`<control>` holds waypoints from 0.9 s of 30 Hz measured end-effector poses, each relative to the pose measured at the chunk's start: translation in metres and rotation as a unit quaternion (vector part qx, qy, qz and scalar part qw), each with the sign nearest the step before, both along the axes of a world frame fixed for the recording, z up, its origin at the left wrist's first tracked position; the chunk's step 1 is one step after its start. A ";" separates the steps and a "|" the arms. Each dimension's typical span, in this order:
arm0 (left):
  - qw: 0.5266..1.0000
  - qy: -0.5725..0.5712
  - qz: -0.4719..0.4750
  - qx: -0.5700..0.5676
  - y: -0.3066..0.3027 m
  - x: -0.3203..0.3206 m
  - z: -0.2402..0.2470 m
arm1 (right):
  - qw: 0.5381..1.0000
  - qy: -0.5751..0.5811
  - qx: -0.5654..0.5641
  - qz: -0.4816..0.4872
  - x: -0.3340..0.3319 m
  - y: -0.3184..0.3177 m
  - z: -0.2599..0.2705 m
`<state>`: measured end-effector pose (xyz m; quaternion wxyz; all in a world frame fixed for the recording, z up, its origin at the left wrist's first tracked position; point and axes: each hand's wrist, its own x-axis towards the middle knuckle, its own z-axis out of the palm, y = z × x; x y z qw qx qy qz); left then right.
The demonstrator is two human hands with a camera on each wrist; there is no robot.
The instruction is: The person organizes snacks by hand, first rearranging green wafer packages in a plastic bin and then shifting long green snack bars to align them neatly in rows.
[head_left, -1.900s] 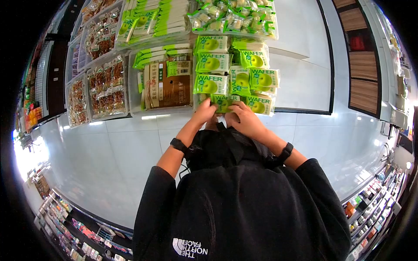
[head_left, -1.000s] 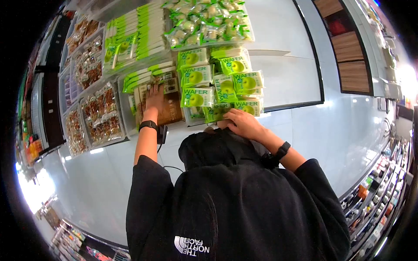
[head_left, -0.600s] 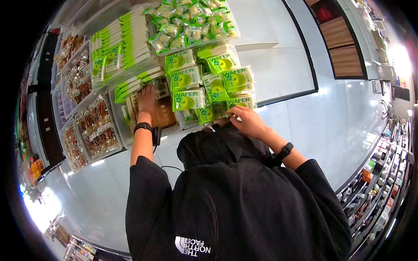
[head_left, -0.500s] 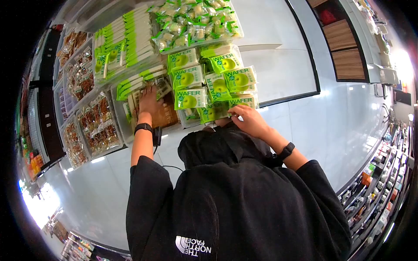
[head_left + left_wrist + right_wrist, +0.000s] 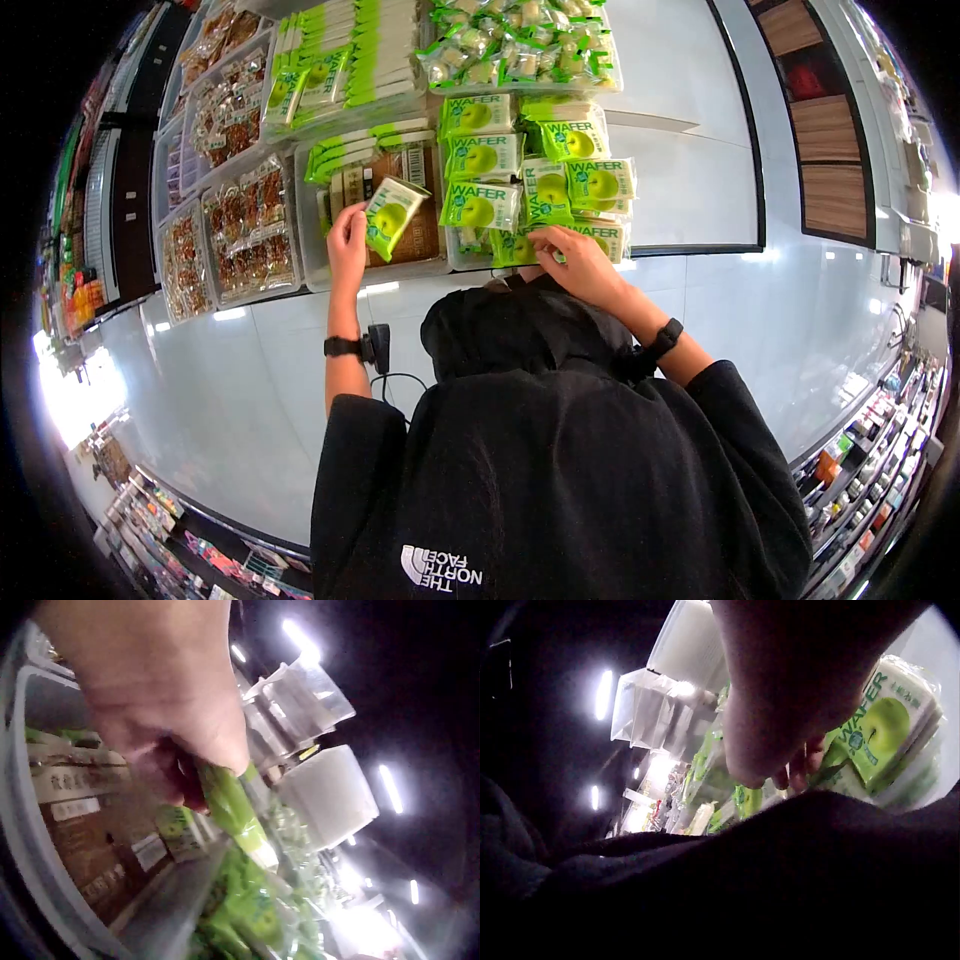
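Observation:
My left hand [image 5: 347,250] pinches a wafer packet [image 5: 393,215] by its side, tilted above a clear tub [image 5: 318,262] with a brown carton [image 5: 415,235] in it. In the left wrist view the packet's green end [image 5: 236,810] sticks out past the thumb, and the other fingertips are partly hidden. My right hand [image 5: 580,265], fingers loosely bent, rests at the front of the stacked wafer packets [image 5: 480,208], over the front row. In the right wrist view its fingertips [image 5: 804,766] lie beside a green wrapper, partly covered by the palm.
Behind stand a tub of upright wafer packets [image 5: 385,45] and a tub of small green-wrapped sweets [image 5: 520,50]. Brown packaged snacks [image 5: 250,230] fill tubs on the left. A glossy pale floor [image 5: 270,400] lies in front; the black-edged display top [image 5: 690,190] extends right.
My left hand first left the front packets and reached into the carton tub. Now it has come back up and toward me with a wafer packet. The right hand has stayed at the stack's front.

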<state>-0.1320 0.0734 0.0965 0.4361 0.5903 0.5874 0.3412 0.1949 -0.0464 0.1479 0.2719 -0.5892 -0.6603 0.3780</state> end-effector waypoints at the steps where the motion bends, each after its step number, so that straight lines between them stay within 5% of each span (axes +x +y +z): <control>1: 0.998 -0.030 -0.048 -0.033 -0.010 0.004 0.012 | 0.999 0.038 -0.017 -0.004 -0.003 0.003 0.002; 6: 0.954 -0.088 -0.266 -0.102 -0.039 0.062 0.035 | 0.955 0.233 -0.178 -0.045 -0.014 0.009 -0.002; 9: 0.944 -0.130 -0.268 -0.142 -0.052 0.095 0.017 | 0.931 0.252 -0.256 -0.066 -0.013 0.008 -0.008; 11: 0.944 -0.131 -0.235 -0.191 -0.061 0.103 -0.004 | 0.967 0.103 -0.193 -0.132 -0.013 0.001 -0.011; 16: 0.891 -0.127 -0.215 -0.380 -0.072 0.103 -0.014 | 0.978 0.000 -0.142 -0.150 0.000 -0.004 -0.020; 21: 0.952 -0.122 -0.042 -0.278 -0.085 0.117 -0.042 | 0.983 -0.023 -0.108 -0.145 -0.006 0.001 -0.024; 27: 0.993 0.025 -0.009 -0.113 -0.093 0.124 -0.045 | 0.972 -0.219 -0.082 -0.012 0.000 0.003 -0.002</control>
